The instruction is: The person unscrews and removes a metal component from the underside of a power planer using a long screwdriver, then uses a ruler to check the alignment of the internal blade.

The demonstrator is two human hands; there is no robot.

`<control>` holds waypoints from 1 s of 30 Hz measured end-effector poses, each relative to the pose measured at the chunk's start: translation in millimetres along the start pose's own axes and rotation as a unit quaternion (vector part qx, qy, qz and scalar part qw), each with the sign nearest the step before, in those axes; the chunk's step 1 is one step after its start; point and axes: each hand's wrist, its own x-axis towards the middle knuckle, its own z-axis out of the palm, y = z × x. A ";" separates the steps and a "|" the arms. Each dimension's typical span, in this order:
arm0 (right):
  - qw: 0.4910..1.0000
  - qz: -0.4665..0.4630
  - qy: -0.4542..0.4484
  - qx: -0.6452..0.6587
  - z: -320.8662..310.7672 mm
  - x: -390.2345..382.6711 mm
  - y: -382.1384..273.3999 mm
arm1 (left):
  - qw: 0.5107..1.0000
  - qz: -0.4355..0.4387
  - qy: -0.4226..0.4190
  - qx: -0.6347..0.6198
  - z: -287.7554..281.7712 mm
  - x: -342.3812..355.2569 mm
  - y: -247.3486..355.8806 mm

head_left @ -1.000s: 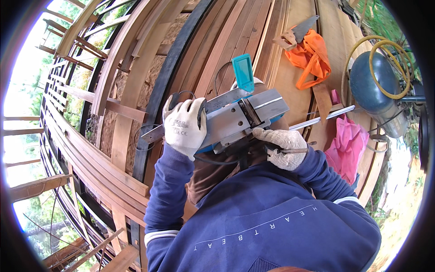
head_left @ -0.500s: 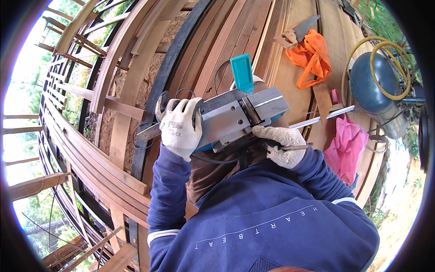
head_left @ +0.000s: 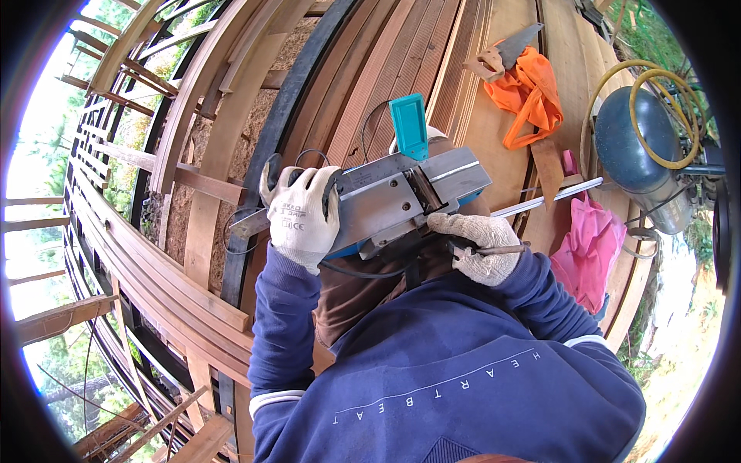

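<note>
An electric planer with a blue body and grey metal base plate (head_left: pixel 370 208) lies base-up over my lap, its cutter slot (head_left: pixel 423 190) exposed and a teal plastic piece (head_left: pixel 409 127) standing at its far side. My left hand (head_left: pixel 299 212), in a white glove, has its fingers curled round the planer's left end. My right hand (head_left: pixel 482 247), also gloved, is closed on a slim rod-like tool (head_left: pixel 505 249), with thumb or forefinger touching the plate's near edge beside the cutter slot. A dark cord (head_left: pixel 363 272) runs under the planer.
Timber boards (head_left: pixel 370 62) surround me. A handsaw (head_left: pixel 513 48) and orange cloth (head_left: pixel 525 96) lie at upper right, with a pink cloth (head_left: pixel 587 247) and metal straightedge (head_left: pixel 548 197) below them. An air compressor (head_left: pixel 633 135) with yellow hose (head_left: pixel 633 108) stands right; wooden framing (head_left: pixel 62 309) is left.
My left hand has shifted slightly left on the planer, whose position has changed only a little. My right hand stays beside the cutter slot with the tool in it.
</note>
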 end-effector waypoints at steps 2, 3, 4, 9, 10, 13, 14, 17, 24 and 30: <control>1.000 0.003 -0.003 0.016 1.1 -1.0 3.8 | 1.000 0.009 0.004 0.009 -1.4 0.5 0.5; 1.000 0.004 -0.004 0.024 1.1 -1.3 4.9 | 1.000 0.013 0.007 0.013 -2.3 0.9 1.0; 1.000 0.003 -0.006 0.015 0.8 -0.6 4.3 | 1.000 0.018 0.009 0.018 -3.1 0.9 1.3; 0.997 0.063 -0.036 0.021 -0.4 -3.3 4.5 | 1.000 0.012 0.010 0.003 -5.3 0.8 0.4; 0.996 0.074 -0.040 0.027 -0.3 -4.3 5.4 | 1.000 0.009 0.007 -0.002 -5.2 1.3 0.6; 0.999 0.040 -0.023 0.022 0.5 -2.2 6.1 | 1.000 0.005 0.005 -0.009 -5.2 2.1 1.1; 1.000 0.013 -0.004 0.014 1.3 -0.2 4.6 | 1.000 0.007 0.011 -0.006 -5.6 1.6 1.1; 1.000 -0.005 0.007 0.009 -0.2 1.2 2.0 | 1.000 0.013 0.018 0.012 -6.0 0.4 -0.4; 0.999 0.031 -0.023 0.001 -3.6 3.4 -1.7 | 1.000 0.016 0.017 0.018 -7.2 1.0 -0.3; 0.998 0.038 -0.029 0.034 -5.8 2.9 -5.4 | 1.000 -0.003 0.003 -0.009 -6.2 1.1 -2.0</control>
